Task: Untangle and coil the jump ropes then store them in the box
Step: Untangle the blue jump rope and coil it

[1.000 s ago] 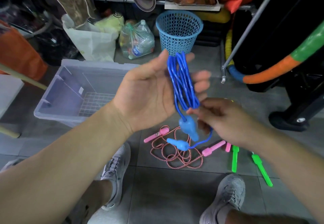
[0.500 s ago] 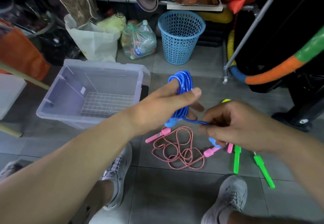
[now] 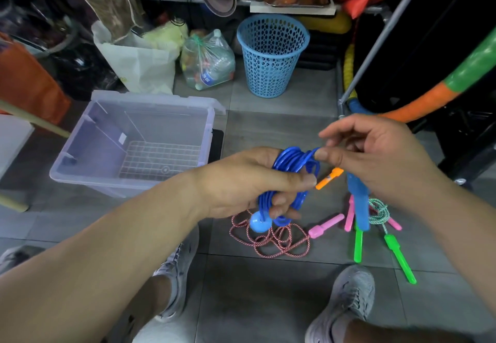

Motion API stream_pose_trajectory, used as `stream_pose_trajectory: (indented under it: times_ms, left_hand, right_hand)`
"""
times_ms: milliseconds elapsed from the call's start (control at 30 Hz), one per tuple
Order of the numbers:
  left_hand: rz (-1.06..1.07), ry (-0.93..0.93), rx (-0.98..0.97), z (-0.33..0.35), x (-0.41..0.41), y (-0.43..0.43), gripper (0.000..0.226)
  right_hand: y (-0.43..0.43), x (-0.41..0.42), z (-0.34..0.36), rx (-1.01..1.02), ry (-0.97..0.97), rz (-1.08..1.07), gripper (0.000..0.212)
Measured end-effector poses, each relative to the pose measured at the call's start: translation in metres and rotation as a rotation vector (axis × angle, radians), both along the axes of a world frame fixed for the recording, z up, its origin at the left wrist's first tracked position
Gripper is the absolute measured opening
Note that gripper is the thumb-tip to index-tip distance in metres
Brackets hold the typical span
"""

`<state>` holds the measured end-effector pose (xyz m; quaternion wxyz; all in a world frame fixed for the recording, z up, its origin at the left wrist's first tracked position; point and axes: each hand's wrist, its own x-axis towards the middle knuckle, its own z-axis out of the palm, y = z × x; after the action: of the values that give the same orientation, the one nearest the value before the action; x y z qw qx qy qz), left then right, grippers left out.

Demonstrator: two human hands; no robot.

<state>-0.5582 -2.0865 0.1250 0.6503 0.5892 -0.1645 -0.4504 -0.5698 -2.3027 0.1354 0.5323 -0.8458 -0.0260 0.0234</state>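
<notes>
The coiled blue jump rope (image 3: pixel 291 179) is clamped in the left hand (image 3: pixel 249 181), held above the floor (image 3: pixel 268 289) just right of the clear box (image 3: pixel 134 149). One strand at the coil's top is pinched by the right hand (image 3: pixel 375 154). A pink-handled rope (image 3: pixel 271 238) and a green-handled rope (image 3: pixel 378 213) lie on the floor below.

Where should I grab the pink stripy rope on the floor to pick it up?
Probably take the pink rope by the middle of its bundle, coming straight down from above. It lies flat on the floor in a loose heap of overlapping loops, so pinching the crossing strands lifts most of them together. Its pink handle sticks out to the right and would just dangle the rest.
</notes>
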Motion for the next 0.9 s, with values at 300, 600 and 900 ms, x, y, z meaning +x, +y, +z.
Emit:
stream_pose_trajectory:
  times_ms: [300, 600, 900]
  left_hand:
    - [-0.047, 0.337, -0.195, 0.004, 0.006, 0.006, 0.020]
    - [0.257, 0.176, -0.030, -0.006, 0.009, -0.001, 0.031]
    - [0.248, 0.088, 0.228, -0.002, 0.014, 0.003, 0.016]
  right_hand:
    - [0.014, -0.009, -0.006, 0.266, 0.313, 0.198, 0.030]
    - [0.019, -0.007, -0.014, -0.065, 0.121, 0.103, 0.030]
    - [0.025, -0.005, -0.019, -0.138, -0.037, -0.091, 0.019]
